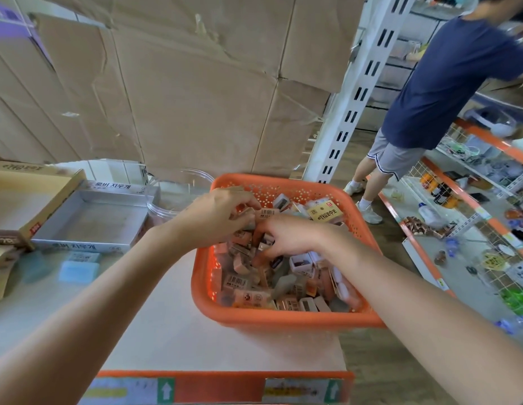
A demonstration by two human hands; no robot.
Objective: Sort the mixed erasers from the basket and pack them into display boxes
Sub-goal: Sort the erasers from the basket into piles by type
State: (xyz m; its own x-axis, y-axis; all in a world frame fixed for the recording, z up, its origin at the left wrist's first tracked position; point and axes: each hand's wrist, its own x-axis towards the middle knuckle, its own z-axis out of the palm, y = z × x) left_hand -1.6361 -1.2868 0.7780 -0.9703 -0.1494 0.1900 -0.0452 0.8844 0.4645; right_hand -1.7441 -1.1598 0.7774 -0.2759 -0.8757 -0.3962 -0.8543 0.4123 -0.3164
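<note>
I am at the sorting step, both hands down in the orange perforated plastic basket (283,320), which stands on the white table (166,317) right in front of me. My left hand (222,211) has its fingers curled round a peach eraser with a barcode sleeve (266,213) at the far side of the pile. My right hand (289,238) has its fingers bent down into the heap; I cannot tell whether it has one pinched or is only raking through.

The basket holds the mixed erasers (239,283): mostly peach and pink blocks, some grey ones, a few small white-cased pieces and a yellow printed pack (326,213) near the back wall.

To my left lies a shallow silver cardboard display box (79,247), and its floor shows nothing packed in it. Beside it, further left, is a tan kraft display box (26,194); what it holds is out of view. Two pale blue erasers (79,270) lie loose on the table in front of the silver box, and a clear plastic tub (178,188) stands behind.

Next, I judge, I need to gather matching pieces, lift them clear of the rim and carry them left to the box of their kind.
</note>
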